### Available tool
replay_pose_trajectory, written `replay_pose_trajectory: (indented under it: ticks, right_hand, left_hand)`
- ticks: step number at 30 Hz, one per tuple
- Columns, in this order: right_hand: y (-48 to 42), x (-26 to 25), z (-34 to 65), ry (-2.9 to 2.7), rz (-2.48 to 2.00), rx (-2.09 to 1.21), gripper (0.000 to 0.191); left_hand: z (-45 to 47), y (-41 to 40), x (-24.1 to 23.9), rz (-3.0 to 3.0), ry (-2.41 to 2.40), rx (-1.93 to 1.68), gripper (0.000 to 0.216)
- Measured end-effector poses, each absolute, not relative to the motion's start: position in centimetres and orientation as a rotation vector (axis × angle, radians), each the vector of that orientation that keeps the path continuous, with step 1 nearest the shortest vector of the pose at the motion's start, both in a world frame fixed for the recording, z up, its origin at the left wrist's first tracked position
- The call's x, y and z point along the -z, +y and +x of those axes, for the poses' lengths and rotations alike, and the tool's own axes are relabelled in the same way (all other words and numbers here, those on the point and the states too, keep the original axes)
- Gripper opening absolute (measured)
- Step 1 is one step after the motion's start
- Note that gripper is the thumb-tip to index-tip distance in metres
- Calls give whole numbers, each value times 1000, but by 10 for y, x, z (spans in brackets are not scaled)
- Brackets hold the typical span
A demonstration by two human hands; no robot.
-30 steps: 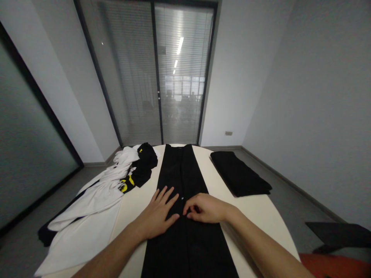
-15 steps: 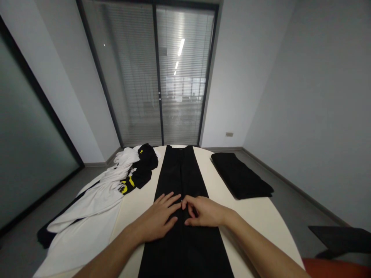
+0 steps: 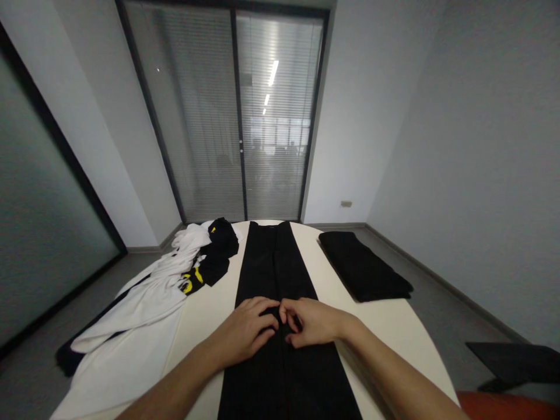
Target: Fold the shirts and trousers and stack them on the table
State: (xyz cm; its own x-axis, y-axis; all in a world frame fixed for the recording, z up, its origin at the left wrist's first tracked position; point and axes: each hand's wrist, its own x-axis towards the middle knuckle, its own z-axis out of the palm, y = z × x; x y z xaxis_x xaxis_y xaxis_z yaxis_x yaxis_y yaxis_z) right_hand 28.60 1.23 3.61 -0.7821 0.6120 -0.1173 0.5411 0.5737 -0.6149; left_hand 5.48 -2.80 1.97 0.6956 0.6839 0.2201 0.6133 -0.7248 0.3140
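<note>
A pair of black trousers [image 3: 301,373] lies lengthwise before me, its waistband at the far end and its legs side by side. My left hand [image 3: 249,328] rests on the left leg near the middle seam, fingers curled in and thumb close to the index finger, closed on the cloth. Facing it, my right hand [image 3: 314,321] is bent over the right leg, with its fingers and thumb pinched at the fabric by the seam. The fingertips of both hands almost meet. Folds of cloth between the fingers are hard to make out.
The trousers lie on a round, cream-coloured table [image 3: 385,344]. To the left is a loose heap of white cloth [image 3: 149,297] and black cloth with yellow print [image 3: 214,265]. At the right lies a folded black garment [image 3: 363,265]. A dark chair part [image 3: 516,361] stands beyond the table's right edge.
My left hand has gone from fingers spread flat to fingers curled in at the seam. My right hand has moved slightly right, and the near part of the trousers has shifted rightward.
</note>
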Motion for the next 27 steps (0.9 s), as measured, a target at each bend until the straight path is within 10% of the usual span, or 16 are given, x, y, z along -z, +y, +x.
replay_pose_trajectory:
  ticks: [13, 27]
  right_hand:
    - [14, -34, 288, -2630, -970, -1097, 31]
    - [21, -35, 298, -2623, -919, -748, 34]
  left_hand:
    - [46, -25, -1, 2587, 1155, -323, 67]
    - [32, -9, 8, 2579, 1412, -392, 56]
